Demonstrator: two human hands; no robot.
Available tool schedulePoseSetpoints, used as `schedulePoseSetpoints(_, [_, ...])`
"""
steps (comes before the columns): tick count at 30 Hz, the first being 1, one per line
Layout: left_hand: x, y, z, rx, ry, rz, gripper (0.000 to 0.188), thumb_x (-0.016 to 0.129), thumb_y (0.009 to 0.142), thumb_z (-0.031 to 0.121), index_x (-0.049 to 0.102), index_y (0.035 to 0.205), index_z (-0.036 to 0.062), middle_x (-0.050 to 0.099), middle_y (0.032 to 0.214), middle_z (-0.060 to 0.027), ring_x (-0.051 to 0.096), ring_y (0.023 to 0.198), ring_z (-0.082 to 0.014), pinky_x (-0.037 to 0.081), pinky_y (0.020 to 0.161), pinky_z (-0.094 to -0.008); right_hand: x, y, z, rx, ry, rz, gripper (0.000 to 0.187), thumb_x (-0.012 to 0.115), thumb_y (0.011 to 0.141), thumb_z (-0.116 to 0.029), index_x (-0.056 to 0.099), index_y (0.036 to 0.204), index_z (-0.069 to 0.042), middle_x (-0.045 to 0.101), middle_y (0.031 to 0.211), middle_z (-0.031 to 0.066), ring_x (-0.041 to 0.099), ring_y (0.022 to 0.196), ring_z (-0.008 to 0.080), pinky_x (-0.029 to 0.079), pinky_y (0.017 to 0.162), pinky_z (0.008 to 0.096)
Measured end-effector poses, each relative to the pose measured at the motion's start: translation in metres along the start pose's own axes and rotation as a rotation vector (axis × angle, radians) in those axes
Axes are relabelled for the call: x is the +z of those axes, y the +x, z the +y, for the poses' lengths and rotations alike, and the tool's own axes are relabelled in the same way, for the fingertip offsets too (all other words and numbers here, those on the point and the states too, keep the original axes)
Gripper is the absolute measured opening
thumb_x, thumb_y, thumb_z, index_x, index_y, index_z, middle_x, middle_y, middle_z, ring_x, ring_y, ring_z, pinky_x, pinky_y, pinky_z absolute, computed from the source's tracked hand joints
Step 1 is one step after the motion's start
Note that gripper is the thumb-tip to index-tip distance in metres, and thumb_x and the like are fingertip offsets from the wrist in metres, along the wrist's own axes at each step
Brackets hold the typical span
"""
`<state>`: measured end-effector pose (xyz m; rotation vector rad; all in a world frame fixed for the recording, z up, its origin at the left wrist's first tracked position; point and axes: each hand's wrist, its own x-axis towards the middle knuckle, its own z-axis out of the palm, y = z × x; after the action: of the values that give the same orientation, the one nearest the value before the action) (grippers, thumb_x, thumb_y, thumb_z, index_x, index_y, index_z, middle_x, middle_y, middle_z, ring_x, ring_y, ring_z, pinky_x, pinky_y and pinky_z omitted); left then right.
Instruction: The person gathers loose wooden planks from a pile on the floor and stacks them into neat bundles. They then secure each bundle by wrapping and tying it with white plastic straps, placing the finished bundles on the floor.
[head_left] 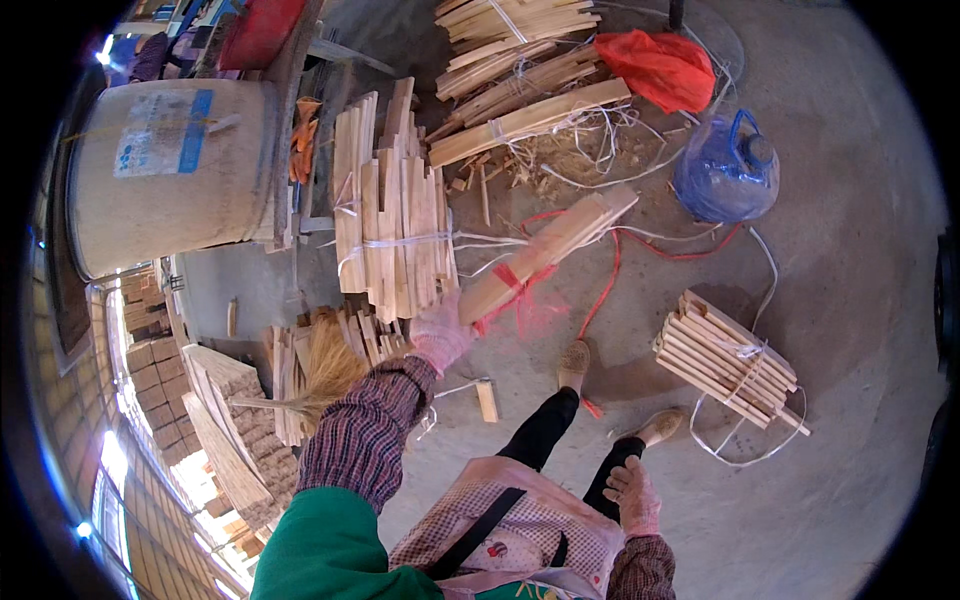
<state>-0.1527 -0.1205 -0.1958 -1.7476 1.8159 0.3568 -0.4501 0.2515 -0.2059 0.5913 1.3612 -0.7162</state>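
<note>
My left hand [440,335], in a pale glove, is closed on the near end of a small bundle of wooden slats [560,245]. Red string is tied round that bundle, and its loose ends look blurred. The bundle slants up and to the right above the floor. Lower down, beside my apron, my right hand [636,495] is gloved too, its fingers apart and nothing in them. A larger stack of slats [395,215], bound with white cord, stands just beyond my left hand. Red rope [603,295] trails over the floor under the held bundle.
Several tied wood bundles [520,60] lie at the back by a red plastic bag [655,70]. A blue water jug [727,170] stands at right, near another slat bundle [728,360]. White cords cross the floor. At left are a large drum [175,205] and a straw broom [325,375].
</note>
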Motion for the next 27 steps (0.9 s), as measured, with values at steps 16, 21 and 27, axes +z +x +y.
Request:
schedulePoseSetpoints(16, [0.068,-0.150,0.032,0.140,-0.836,-0.336,0.057,0.072,0.087,0.013,0.050,0.137,-0.0043,0.055,0.142,-0.0217,0.056,0.127,-0.0303,0.044,0.110,-0.0421,-0.081,0.075,-0.111,-0.375,-0.265,0.359,0.042,0.066,0.091,-0.037,0.070,0.125,-0.013,0.073,0.113,0.0148,0.071,0.099,0.0286,0.058,0.080,0.0364])
schedulePoseSetpoints(21, [0.079,-0.242,0.070,0.306,-0.526,-0.417,0.052,0.079,0.083,0.018,0.059,0.127,-0.0001,0.065,0.125,-0.0192,0.062,0.115,-0.0339,0.050,0.100,-0.0429,-0.166,0.193,-0.139,-0.730,-0.640,0.454,0.041,0.067,0.087,-0.036,0.066,0.124,-0.016,0.068,0.122,0.0194,0.066,0.107,0.0423,0.053,0.091,0.0446])
schedulePoseSetpoints(27, [0.106,-0.255,0.077,0.589,-0.461,-0.278,0.044,0.083,0.076,0.019,0.066,0.115,0.0069,0.068,0.114,-0.0154,0.065,0.106,-0.0374,0.053,0.089,-0.0455,-0.162,0.226,-0.210,-0.509,-0.489,0.684,0.072,0.069,0.082,-0.047,0.054,0.143,-0.012,0.064,0.133,0.0261,0.060,0.125,0.0434,0.048,0.105,0.0455])
